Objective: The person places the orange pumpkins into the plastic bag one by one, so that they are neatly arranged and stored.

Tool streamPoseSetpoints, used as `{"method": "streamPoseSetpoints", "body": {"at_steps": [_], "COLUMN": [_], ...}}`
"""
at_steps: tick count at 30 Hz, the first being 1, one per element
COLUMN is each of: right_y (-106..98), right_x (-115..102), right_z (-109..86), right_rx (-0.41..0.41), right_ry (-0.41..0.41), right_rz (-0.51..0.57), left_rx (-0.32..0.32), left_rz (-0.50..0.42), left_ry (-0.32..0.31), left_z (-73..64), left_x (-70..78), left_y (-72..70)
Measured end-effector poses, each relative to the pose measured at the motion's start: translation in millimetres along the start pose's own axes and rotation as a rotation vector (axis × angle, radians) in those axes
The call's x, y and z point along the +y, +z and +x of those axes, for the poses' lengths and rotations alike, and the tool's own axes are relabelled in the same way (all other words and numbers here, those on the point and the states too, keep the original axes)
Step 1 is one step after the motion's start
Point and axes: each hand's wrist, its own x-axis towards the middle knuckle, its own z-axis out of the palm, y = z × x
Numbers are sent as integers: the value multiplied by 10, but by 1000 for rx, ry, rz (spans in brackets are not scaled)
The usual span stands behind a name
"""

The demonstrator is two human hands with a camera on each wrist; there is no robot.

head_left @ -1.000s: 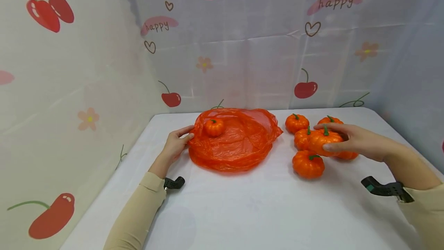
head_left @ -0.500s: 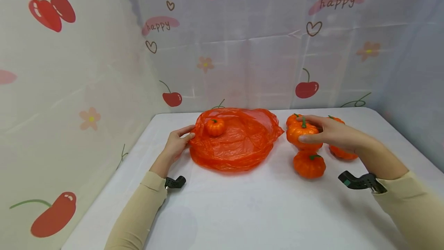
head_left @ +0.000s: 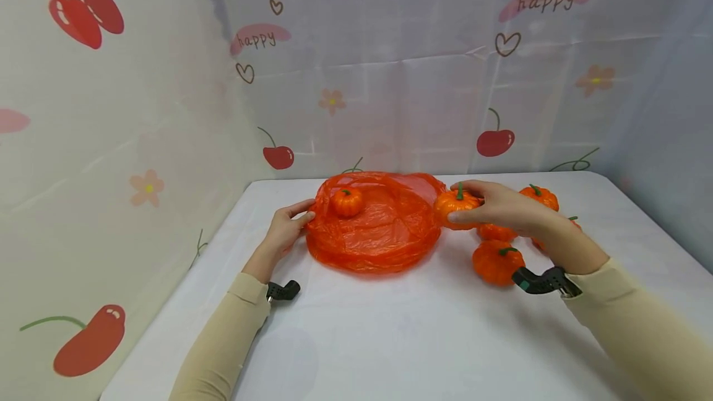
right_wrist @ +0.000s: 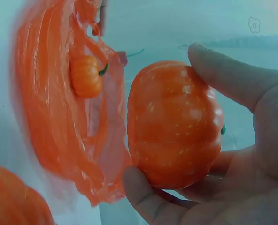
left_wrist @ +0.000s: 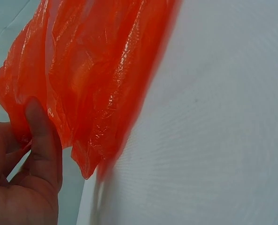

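Observation:
A thin red plastic bag (head_left: 379, 234) lies spread on the table with its mouth facing up. My left hand (head_left: 285, 228) pinches its left rim between thumb and fingers, as the left wrist view (left_wrist: 35, 150) also shows. One small pumpkin (head_left: 346, 202) with a green stem sits inside the bag on the left. My right hand (head_left: 504, 206) grips a larger orange pumpkin (right_wrist: 174, 126) by its sides, above the table at the bag's right rim. In the right wrist view the thumb and fingers curl round it.
Several more pumpkins stand on the right of the white table (head_left: 379, 339): a front pumpkin (head_left: 497, 263), a back pumpkin (head_left: 540, 197) and others partly behind my right hand and forearm. A printed cloth (head_left: 401, 98) hangs behind and to the left.
My right hand has carried the held pumpkin leftward from the group of pumpkins to the bag's right rim. The left hand keeps its hold on the bag.

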Motion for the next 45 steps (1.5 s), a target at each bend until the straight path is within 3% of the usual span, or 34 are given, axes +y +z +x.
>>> {"method": "streamPoseSetpoints", "body": {"at_steps": [12, 21, 30, 45], "right_y": [138, 243, 381, 474], "right_x": [-288, -490, -637, -702], "right_z": [365, 707, 991, 1399], "right_rx": [-2, -49, -34, -86], "right_ry": [-1, -12, -15, 41], "right_rz": [-20, 41, 39, 132], "left_rx": [4, 14, 6, 16], "left_rz": [-6, -5, -3, -13], "left_ry": [9, 5, 2, -17], "left_z": [8, 17, 12, 24], "left_x": [-1, -4, -14, -35], "left_y": [-9, -14, -15, -5]}}
